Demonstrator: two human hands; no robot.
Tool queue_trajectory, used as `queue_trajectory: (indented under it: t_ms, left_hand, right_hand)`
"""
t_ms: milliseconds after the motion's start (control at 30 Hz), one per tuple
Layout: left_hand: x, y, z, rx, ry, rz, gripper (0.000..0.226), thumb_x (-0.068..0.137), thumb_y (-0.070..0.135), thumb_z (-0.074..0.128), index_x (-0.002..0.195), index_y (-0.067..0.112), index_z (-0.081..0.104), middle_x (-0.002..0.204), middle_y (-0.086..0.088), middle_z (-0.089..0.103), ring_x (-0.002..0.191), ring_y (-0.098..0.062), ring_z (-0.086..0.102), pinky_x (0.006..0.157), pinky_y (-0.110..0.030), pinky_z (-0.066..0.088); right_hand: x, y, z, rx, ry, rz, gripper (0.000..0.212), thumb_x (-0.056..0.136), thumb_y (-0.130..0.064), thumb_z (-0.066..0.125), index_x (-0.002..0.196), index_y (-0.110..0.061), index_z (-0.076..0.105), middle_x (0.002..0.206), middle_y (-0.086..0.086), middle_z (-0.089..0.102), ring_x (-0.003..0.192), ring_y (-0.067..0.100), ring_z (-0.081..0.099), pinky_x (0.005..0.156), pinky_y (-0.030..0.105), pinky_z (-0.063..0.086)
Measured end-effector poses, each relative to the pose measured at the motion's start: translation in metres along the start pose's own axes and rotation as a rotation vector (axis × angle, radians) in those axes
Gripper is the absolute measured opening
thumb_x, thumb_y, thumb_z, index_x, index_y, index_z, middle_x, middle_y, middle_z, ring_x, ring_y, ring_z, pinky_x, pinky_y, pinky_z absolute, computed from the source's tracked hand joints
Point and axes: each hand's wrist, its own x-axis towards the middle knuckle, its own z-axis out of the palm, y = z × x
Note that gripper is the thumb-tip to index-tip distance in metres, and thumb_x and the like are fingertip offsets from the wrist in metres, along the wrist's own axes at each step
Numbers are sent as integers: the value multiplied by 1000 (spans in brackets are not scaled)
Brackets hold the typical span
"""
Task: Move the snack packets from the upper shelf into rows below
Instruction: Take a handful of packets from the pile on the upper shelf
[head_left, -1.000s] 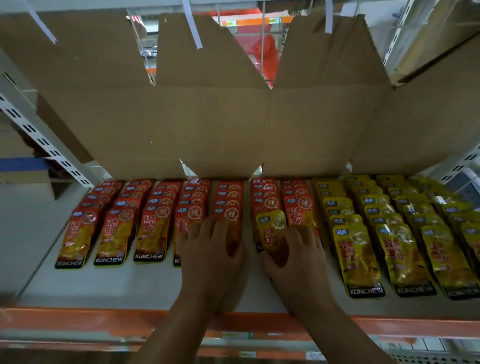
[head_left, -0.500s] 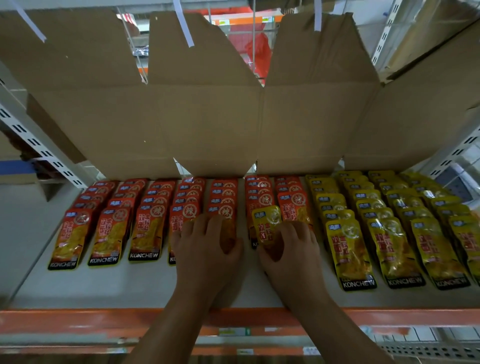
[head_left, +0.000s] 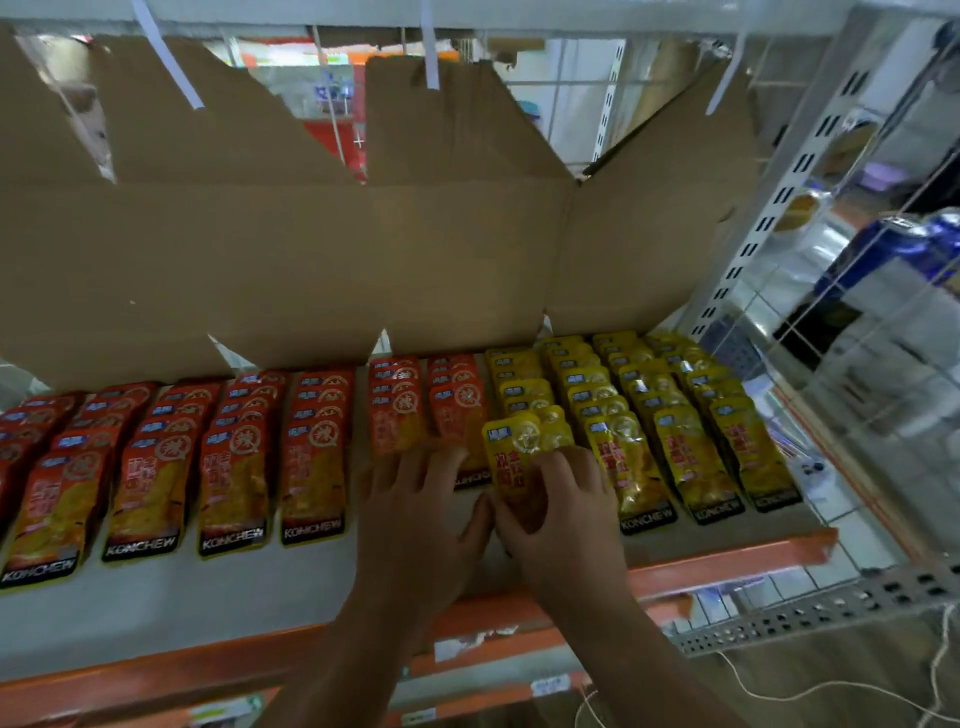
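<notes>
Rows of red snack packets (head_left: 234, 467) cover the left and middle of the grey shelf (head_left: 218, 587); rows of yellow snack packets (head_left: 675, 415) fill the right side. My right hand (head_left: 561, 509) grips a yellow packet (head_left: 519, 447) and holds it over the front of the leftmost yellow row. My left hand (head_left: 421, 504) lies flat, fingers spread, on the front of a red row (head_left: 415, 410) just to the left. Both forearms reach in from the bottom edge.
A flattened cardboard box (head_left: 291, 260) stands upright behind the packets and hides the back of the shelf. An orange shelf edge (head_left: 727, 561) runs along the front. A white perforated upright (head_left: 769, 218) and wire mesh stand at the right.
The view has swung left, so the shelf sits further right in frame. My right hand has carried the yellow packet from the red rows over to the leftmost yellow row. My left hand shifted right too.
</notes>
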Motion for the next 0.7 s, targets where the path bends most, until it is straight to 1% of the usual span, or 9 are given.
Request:
queue_trajectory:
  t_ms: [100,200,333,467,567,700]
  left_hand:
    - [-1,17,10,-19,-27,37,43,86,50,65,122,26,63,125,5,62,115,-24,55,95,-45,44]
    - [1,30,17,-37,-13,52,37,86,44,69,117,25,65,120,6,62,110,-23,57,91,-43,44]
    - [-1,34,24,-24,-28,61,36,85,41,70,116,23,65,118,5,62,110,-25,58,89,-47,47]
    - [-3,34,24,-12,-42,34,37,86,44,69,117,25,63,118,7,62,112,-23,57,91,-46,47]
    - [-4,35,23,-7,-39,43,36,87,45,68,116,25,63,117,7,62,112,-22,56,91,-46,47]
    - [-4,35,23,2,-32,35,35,87,45,69,116,26,64,117,7,62,111,-22,56,91,-45,47]
  right_hand:
    - [-7,24,-11,-28,19,23,45,78,-58,63,104,-22,56,110,-1,53,99,23,51,84,45,49]
    - [-12,41,-17,-58,34,49,44,76,-54,69,101,-20,57,106,0,54,94,25,53,81,46,50]
    - [-15,48,-19,-138,2,73,49,77,-62,56,102,-20,59,107,2,56,96,28,55,82,46,50]
    - [-14,49,-18,-176,-44,80,50,78,-64,54,106,-23,58,108,0,55,98,28,55,84,46,48]
    - [-14,47,-18,-190,-66,83,51,78,-66,49,107,-25,56,110,0,55,100,27,55,86,47,48]
    - [-15,41,-17,-187,-96,91,51,77,-63,48,109,-26,56,112,-1,55,102,27,55,90,48,48]
